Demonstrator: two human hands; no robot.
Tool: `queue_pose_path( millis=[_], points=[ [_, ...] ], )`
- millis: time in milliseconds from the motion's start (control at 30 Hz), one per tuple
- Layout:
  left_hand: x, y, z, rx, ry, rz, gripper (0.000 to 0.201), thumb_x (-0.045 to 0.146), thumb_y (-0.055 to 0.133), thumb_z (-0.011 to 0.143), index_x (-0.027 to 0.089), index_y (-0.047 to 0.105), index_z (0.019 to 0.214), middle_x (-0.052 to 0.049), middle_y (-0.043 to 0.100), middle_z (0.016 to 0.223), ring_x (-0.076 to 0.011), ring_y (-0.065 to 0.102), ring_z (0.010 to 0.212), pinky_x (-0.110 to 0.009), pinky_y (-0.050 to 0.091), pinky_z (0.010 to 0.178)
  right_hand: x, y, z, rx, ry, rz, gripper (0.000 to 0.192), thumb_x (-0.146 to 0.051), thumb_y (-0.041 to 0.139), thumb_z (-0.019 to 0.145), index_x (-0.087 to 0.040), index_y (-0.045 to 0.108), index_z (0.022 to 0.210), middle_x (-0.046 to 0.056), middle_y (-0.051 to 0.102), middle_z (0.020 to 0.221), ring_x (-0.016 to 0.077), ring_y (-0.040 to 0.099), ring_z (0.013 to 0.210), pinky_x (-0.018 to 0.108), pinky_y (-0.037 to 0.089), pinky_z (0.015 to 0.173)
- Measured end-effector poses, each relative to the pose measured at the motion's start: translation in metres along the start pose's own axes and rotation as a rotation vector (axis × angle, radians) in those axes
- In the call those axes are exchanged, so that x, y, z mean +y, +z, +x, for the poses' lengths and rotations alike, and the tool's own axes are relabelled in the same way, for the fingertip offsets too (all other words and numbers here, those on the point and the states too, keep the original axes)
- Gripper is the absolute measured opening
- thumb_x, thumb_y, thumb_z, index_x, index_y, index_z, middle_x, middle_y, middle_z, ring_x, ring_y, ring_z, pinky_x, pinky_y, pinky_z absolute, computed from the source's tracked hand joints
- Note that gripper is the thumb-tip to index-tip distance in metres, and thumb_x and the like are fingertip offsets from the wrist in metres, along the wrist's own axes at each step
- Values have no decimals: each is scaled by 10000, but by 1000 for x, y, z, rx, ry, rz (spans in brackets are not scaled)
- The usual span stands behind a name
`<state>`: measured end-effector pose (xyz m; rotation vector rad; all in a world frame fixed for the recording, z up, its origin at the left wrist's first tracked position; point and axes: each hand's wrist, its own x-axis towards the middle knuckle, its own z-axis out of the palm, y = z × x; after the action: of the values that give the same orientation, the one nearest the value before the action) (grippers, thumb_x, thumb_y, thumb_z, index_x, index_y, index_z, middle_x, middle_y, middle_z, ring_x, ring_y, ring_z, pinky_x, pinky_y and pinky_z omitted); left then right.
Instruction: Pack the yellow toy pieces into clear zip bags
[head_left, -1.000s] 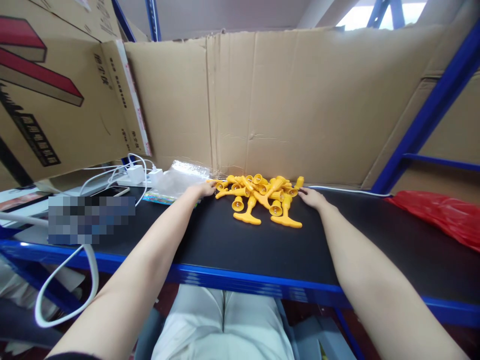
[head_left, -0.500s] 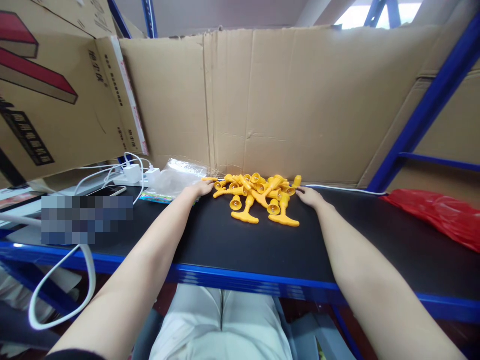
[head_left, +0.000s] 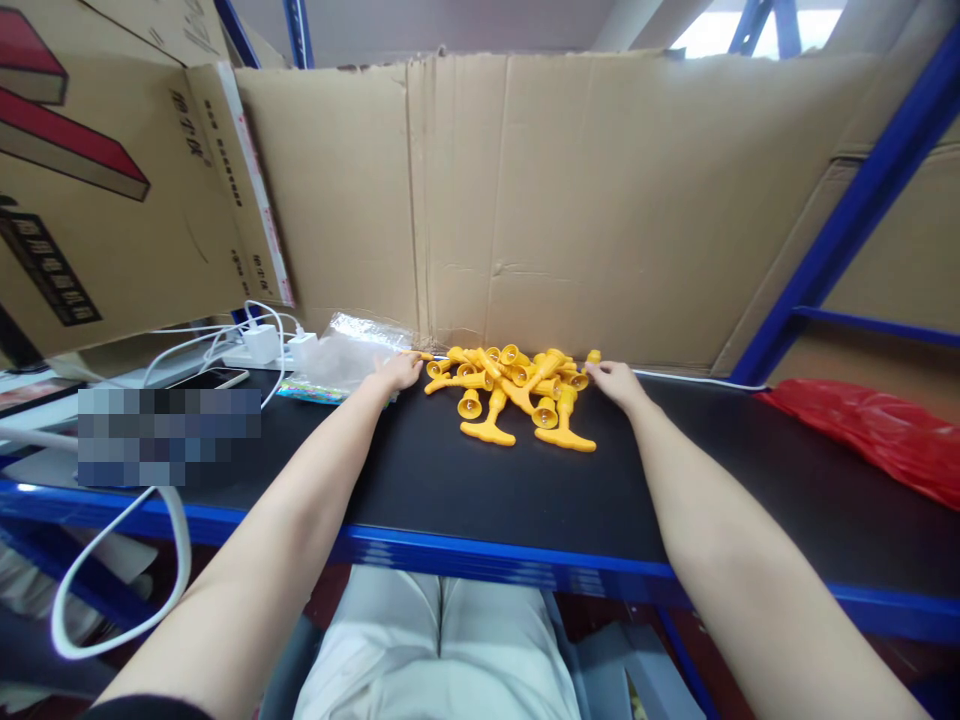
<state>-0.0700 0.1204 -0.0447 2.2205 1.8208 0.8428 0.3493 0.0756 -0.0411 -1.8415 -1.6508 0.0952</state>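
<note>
A heap of yellow plastic T-handled pieces (head_left: 517, 378) lies on the black tabletop (head_left: 495, 490) against the cardboard. Each has a crossbar grip and a bell-shaped cup; metal glints inside several cups. At the heap's left end, my left hand (head_left: 402, 371) is closed, and the tip of one yellow piece (head_left: 426, 356) sticks out past its fingers. My right hand (head_left: 613, 383) is at the right end, fingers pinched at another yellow piece (head_left: 594, 357) whose top shows above them. Two pieces lie in front, crossbars toward me.
Clear plastic bags (head_left: 349, 350) lie left of my left hand. White chargers and cables (head_left: 262, 343), plus a phone (head_left: 206, 380), are farther left. A red plastic bag (head_left: 862, 425) lies at right. Cardboard (head_left: 600, 210) walls the back; a blue post (head_left: 840, 210) rises at right.
My right hand has shifted slightly left and its fingers have drawn in at the yellow piece. My left hand has closed near its yellow piece. The heap stays put.
</note>
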Motion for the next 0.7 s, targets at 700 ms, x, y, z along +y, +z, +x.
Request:
queue_pose_path(
  millis=[700],
  points=[
    [79,-25,-46,268,120,-126,316,246,408,822,148,562,1079,-93,622,1083,-203,558,1017,-324,406,890,-41,7,-1,-317,81,-2,370,-293,532,690,-114,620,1001,123,644,919,227,595,873,310,488,760]
  ],
)
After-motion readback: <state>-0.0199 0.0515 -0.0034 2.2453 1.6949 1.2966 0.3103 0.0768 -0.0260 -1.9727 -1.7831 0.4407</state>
